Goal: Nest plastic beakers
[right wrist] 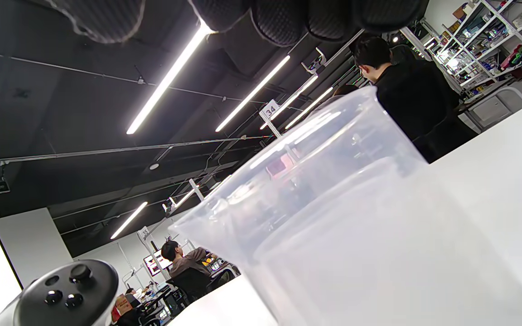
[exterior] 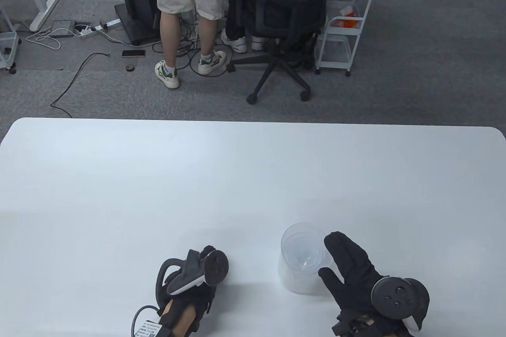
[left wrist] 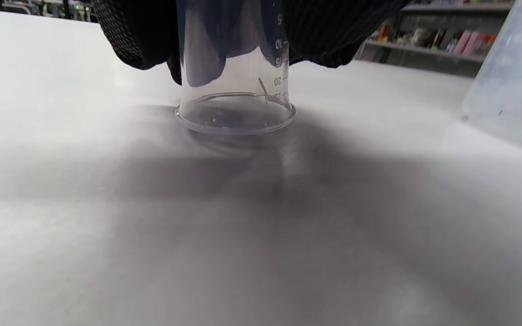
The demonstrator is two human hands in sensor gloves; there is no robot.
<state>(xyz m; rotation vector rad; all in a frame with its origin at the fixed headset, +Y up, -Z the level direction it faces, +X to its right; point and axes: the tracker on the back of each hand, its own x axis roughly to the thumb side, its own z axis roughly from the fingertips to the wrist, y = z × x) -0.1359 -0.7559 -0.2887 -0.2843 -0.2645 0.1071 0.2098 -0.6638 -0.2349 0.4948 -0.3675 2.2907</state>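
The left hand [exterior: 189,293] has its grip closed around a small clear cup [left wrist: 236,77], fingers [left wrist: 134,36] wrapped round its upper part. The cup is upside down, its rim flat on the white counter [exterior: 158,179], printed scale marks reading inverted on its side. In the table view this hand sits near the counter's front edge, and the cup is hidden under it.

The right hand [exterior: 355,273] has its grip open, fingers spread and lying against the right side of a stack of cloudy beakers [exterior: 302,262]; whether they press on it cannot be told. The stack stands upright, smaller beakers nested inside the big one. It is just right of the left hand, apart from it.
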